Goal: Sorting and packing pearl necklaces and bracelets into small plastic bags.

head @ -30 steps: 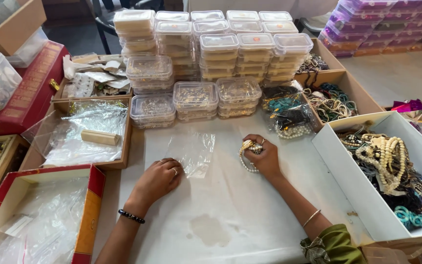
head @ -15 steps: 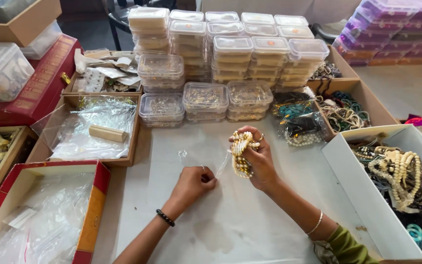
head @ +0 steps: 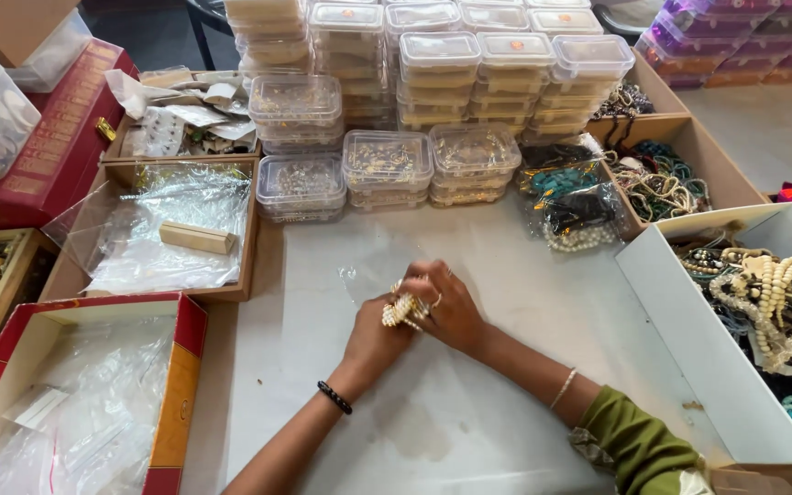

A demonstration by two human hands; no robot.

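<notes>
Hands meet mid-table: my right hand (head: 451,307) pinches a pearl-and-gold jewellery piece (head: 401,312), my left hand (head: 373,337) cups underneath, fingers curled, steadying it by the clear plastic pouch (head: 368,275) lying flat just beyond.

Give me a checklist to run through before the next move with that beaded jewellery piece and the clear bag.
1. Beaded jewellery piece held by both hands: ok, left hand and right hand meet around it.
2. Clear plastic bag within reach: ok, it lies on the table just beyond the hands.
3. Bag mouth open: cannot tell.
4. Piece free of tangles: cannot tell, fingers cover it.
5. Bare table around the hands: ok.
</notes>
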